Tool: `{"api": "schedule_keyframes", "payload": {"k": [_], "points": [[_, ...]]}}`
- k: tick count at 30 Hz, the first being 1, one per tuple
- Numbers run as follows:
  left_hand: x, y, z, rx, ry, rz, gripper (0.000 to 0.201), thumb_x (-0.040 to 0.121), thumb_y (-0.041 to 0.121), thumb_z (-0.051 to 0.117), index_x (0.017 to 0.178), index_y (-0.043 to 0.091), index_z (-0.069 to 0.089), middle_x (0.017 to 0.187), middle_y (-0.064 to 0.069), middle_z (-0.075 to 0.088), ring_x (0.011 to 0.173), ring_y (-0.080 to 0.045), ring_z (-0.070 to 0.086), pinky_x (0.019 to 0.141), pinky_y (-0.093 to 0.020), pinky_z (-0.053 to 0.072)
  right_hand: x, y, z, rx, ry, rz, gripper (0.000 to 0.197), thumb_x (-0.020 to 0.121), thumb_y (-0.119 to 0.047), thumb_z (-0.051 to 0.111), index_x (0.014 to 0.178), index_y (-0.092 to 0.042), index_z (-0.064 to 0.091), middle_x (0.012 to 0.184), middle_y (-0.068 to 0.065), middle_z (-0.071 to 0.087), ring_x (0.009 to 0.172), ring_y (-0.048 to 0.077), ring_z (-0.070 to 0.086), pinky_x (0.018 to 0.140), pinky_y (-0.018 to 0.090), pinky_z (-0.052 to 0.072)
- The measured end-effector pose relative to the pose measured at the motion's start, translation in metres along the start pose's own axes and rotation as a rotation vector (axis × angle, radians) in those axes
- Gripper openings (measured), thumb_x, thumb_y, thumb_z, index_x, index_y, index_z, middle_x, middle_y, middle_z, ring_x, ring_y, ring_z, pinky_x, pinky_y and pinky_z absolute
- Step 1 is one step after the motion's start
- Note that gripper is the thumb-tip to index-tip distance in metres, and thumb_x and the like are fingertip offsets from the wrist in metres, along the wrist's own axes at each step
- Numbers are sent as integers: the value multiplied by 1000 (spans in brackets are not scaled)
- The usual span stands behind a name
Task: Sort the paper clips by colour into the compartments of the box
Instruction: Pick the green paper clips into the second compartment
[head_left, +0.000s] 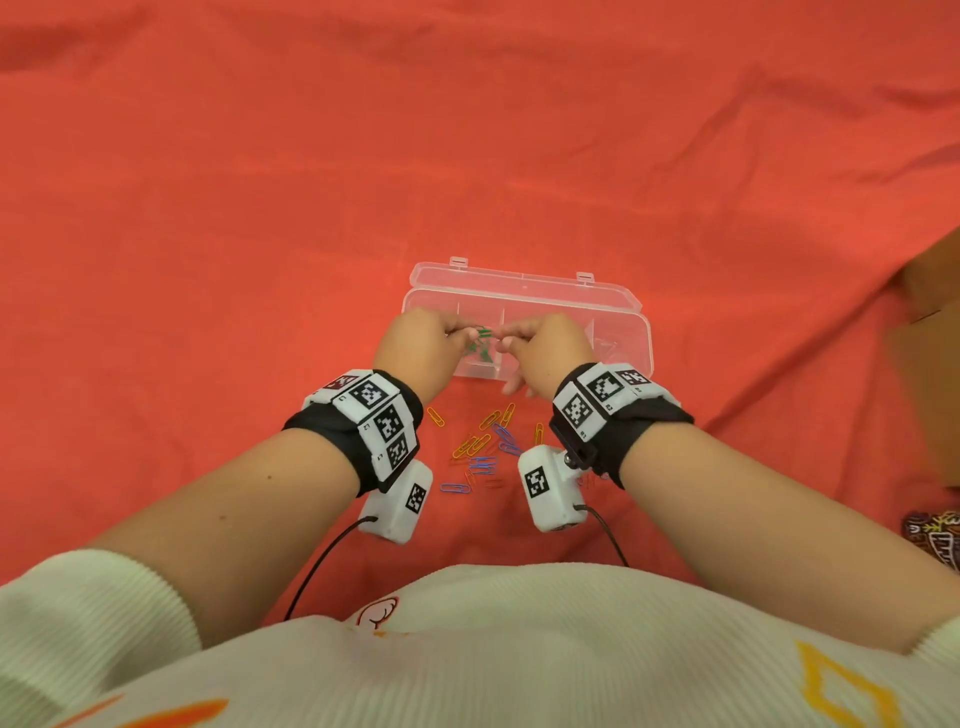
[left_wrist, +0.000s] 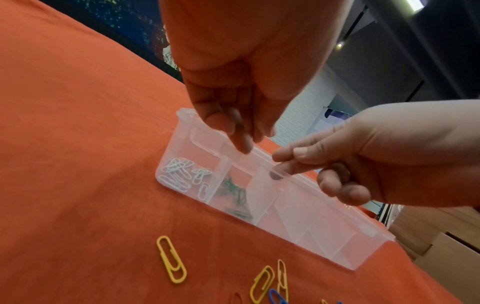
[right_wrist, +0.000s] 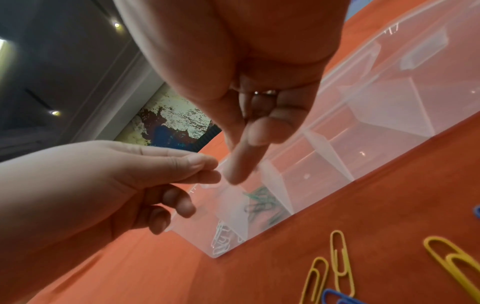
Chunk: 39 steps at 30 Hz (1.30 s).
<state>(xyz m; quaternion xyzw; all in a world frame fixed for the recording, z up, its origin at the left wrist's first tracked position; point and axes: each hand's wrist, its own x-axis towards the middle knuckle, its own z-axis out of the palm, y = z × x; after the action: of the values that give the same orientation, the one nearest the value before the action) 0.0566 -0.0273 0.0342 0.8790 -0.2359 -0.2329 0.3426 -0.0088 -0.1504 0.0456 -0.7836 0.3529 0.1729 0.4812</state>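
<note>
A clear compartment box (head_left: 643, 332) lies open on the red cloth, its lid folded back. White clips (left_wrist: 179, 174) fill the left end compartment, and green clips (head_left: 483, 347) lie in the one beside it. Both hands hover over the green compartment. My left hand (head_left: 462, 335) has thumb and forefinger tips together, and no clip shows between them (right_wrist: 207, 170). My right hand (head_left: 506, 340) also has thumb and forefinger pressed together with nothing seen in them (left_wrist: 288, 162). Loose yellow clips (head_left: 478, 444), blue clips (head_left: 483, 465) and red clips (head_left: 491, 483) lie between my wrists.
The box's right compartments (left_wrist: 324, 226) look bare. A single yellow clip (head_left: 435, 415) lies apart to the left of the pile. A brown cardboard box (head_left: 930, 353) stands at the right edge. Wrinkled red cloth (head_left: 208, 208) covers the whole surface.
</note>
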Motion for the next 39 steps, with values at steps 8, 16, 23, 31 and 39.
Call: {"api": "schedule_keyframes", "payload": {"k": [8, 16, 23, 31, 39], "points": [[-22, -3, 12, -37, 88, 130, 11, 80, 24, 64, 90, 24, 70, 87, 4, 55, 69, -6, 46, 62, -17, 31, -20, 34, -16, 43, 153, -265, 21, 86, -7, 55, 86, -23, 68, 83, 9, 71, 42, 13, 57, 35, 6, 33], [-56, -15, 56, 210, -310, 247, 16, 82, 22, 62, 97, 23, 69, 89, 3, 51, 84, -15, 51, 77, -26, 38, -43, 96, -28, -215, -6, -171, 16, 82, -8, 59, 85, -21, 68, 47, -16, 59, 32, -2, 49, 42, 8, 38], [-69, -13, 88, 397, -478, 355, 34, 85, 27, 57, 119, 31, 58, 115, -3, 51, 109, -19, 48, 89, -32, 39, -43, 136, -3, -447, 1, -123, 28, 68, -26, 77, 90, -19, 62, 76, -7, 46, 73, 14, 47, 68, 26, 37], [-69, -25, 85, 371, -396, 240, 13, 82, 26, 61, 93, 19, 59, 107, -3, 52, 102, -23, 54, 83, -38, 46, -47, 149, -5, -526, -12, -102, 20, 75, -24, 67, 68, -30, 49, 86, 4, 54, 111, 25, 55, 90, 31, 43], [-71, -24, 81, 341, -334, 191, 8, 79, 25, 58, 81, 19, 63, 95, 0, 56, 92, -19, 56, 78, -33, 47, -55, 143, -9, -514, 25, -126, 12, 74, -16, 58, 79, -26, 60, 81, -5, 51, 82, 21, 55, 80, 34, 47]]}}
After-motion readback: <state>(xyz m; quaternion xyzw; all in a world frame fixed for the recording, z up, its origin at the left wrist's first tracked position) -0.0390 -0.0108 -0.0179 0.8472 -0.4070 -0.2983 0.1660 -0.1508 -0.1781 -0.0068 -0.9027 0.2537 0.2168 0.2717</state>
